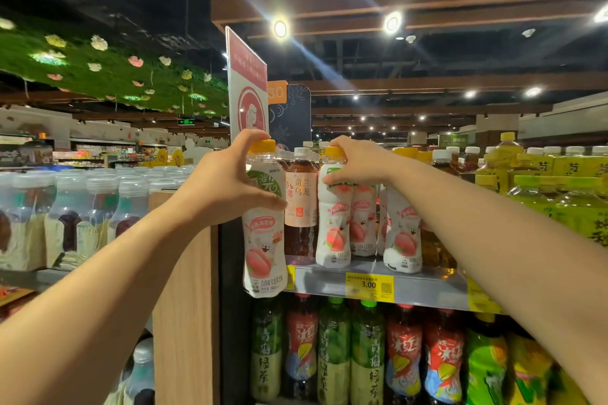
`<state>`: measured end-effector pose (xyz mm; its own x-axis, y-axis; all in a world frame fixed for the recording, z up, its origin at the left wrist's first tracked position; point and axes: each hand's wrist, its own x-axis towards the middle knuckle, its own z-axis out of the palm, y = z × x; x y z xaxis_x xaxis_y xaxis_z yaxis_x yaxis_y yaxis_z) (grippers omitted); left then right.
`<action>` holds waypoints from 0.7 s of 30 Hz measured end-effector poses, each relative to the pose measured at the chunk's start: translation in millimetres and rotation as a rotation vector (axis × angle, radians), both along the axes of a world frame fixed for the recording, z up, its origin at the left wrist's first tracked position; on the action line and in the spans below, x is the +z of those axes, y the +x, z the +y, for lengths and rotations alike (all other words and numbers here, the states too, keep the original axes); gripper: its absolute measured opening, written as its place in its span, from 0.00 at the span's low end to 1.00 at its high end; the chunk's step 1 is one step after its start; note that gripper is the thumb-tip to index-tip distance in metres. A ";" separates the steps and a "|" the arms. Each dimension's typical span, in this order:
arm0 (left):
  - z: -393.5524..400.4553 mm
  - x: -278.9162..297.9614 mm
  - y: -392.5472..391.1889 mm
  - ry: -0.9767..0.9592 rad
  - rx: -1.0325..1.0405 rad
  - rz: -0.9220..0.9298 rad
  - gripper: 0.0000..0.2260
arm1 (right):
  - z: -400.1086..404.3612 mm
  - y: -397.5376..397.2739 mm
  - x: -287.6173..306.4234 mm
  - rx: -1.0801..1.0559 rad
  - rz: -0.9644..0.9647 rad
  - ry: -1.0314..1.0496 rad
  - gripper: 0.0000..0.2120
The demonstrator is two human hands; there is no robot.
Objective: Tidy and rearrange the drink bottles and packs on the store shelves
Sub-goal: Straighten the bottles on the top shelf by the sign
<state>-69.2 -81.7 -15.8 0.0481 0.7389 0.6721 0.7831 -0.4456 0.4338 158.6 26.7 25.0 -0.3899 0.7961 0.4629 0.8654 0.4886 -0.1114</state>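
Note:
My left hand grips the upper part of a white peach-tea bottle with a yellow cap, held in the air just in front of the top shelf's left end. My right hand grips the neck of a second peach-tea bottle that stands at the front of the top shelf. Between the two stands a dark tea bottle with a pale pink label and white cap. More peach-tea bottles stand to the right, partly behind my right forearm.
Yellow-green tea packs fill the top shelf's right side. The shelf below holds green-tea and red iced-tea bottles. A wooden side panel borders the shelf on the left, with clear white-capped bottles beyond it. A red sign stands above.

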 end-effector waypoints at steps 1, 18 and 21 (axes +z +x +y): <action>-0.9 -0.1 0.5 -0.005 -0.002 -0.006 0.41 | 1.6 -0.2 -2.8 0.009 0.019 -0.017 0.41; -9.3 8.4 33.0 0.080 -0.085 -0.030 0.40 | -44.2 41.2 -19.1 0.209 0.375 0.179 0.41; -5.3 16.0 44.2 0.122 -0.104 -0.038 0.40 | -63.8 63.4 -2.0 0.204 0.444 0.183 0.39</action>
